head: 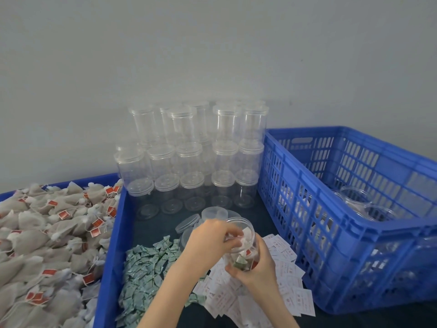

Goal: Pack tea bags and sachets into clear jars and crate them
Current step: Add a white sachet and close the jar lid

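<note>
Tea bags [47,235]: heaped in the blue tray at the bench's left edge.
Green sachets [144,275]: piled right of the tray.
Left hand [208,242]: fingers curled — pinching a white sachet inside the jar's mouth.
Open jar [243,245]: tilted, near the front edge.
Right hand [255,268]: fingers wrapped round the jar's base.
Blue crate [343,233]: right edge — jars inside.

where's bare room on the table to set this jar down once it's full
One bare dark patch lies between the stacked jars, the loose lids and the green sachets. The crate has open floor at its far end. Crowded: white sachets fill the near right, under the hands, and tea bags fill the left tray.
</note>
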Available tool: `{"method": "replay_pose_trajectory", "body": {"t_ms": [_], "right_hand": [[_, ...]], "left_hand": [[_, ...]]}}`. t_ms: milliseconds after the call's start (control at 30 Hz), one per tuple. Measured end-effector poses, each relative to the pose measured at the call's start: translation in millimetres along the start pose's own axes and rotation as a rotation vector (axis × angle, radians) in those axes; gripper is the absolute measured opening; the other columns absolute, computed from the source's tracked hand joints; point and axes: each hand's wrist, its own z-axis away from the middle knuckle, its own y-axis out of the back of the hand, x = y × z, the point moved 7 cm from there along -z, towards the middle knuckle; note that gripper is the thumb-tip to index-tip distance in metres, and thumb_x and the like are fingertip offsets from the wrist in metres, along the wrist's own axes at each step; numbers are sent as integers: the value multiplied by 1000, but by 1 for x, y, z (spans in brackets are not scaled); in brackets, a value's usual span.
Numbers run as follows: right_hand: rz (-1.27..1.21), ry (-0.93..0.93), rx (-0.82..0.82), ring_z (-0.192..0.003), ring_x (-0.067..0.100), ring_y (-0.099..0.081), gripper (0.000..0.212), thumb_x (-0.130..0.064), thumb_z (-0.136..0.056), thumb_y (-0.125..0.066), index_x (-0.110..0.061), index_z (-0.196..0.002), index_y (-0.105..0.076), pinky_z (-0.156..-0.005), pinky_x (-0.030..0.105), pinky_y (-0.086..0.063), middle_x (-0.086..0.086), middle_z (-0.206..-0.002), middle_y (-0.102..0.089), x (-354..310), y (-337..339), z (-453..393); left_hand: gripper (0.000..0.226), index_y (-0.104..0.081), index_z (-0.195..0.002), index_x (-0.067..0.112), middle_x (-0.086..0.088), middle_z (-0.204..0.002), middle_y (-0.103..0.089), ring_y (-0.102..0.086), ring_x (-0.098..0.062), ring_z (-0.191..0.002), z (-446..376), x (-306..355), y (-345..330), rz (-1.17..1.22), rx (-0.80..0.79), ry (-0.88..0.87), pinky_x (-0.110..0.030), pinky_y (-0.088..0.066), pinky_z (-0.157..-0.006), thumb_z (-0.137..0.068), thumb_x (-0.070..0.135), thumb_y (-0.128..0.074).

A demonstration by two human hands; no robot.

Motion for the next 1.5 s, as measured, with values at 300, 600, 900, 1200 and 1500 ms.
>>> {"method": "replay_pose_trajectory", "body": {"t_ms": [300, 600, 900, 1200, 1500], "right_hand": [[3, -5, -14, -99, -5, -65, 92, -5, -51, -96, -39, -124, -49, -75, 11, -52, -12, -117, -66, 0, -1, 6], [-37, -10, -55, -102, 15, -71, 93, -25, -41, -94, -30, -127, -57, -81, 33, -60, -5, -112, -73, -6, -2, 2], [-12, -26, -299, -130, 7, -51, 104, -51, -57, -83, -33, -147, -34, -106, 33, -46, -9, -142, -50, -42, -10, -2], [687, 198, -407, -137, 10, -39, 97, -49, -75, -81, -21, -154, -32, -111, 25, -34, -7, -148, -40, -129, -18, -42], [1318, 236, -622, -112, 23, -56, 79, -59, -74, -72, -16, -135, -47, -91, 41, -51, 1, -128, -52, -184, -25, -62]], "left_hand": [[19, -76, -101, 32, 15, -96, -73, -64, -3, -86, 7, -2, -3, -23, -42, -37, -23, -51, -78, -93, 30, -58], [84, -28, -140, 50, 42, -130, -37, -36, 24, -116, 17, -32, -8, 509, 28, 34, -12, -35, -99, -73, 43, -78], [96, -27, -138, 51, 37, -119, -48, -46, 14, -119, 21, -46, -20, 619, 141, 123, -11, -46, -90, -60, 49, -82], [104, -26, -146, 37, 14, -128, -56, -54, -5, -114, 7, -34, -5, 519, 261, 193, -19, -44, -84, -60, 39, -85], [103, -22, -146, 35, 33, -123, -48, -49, 7, -116, -7, -12, 5, 620, 282, 118, -13, -40, -86, -66, 31, -85]]}}
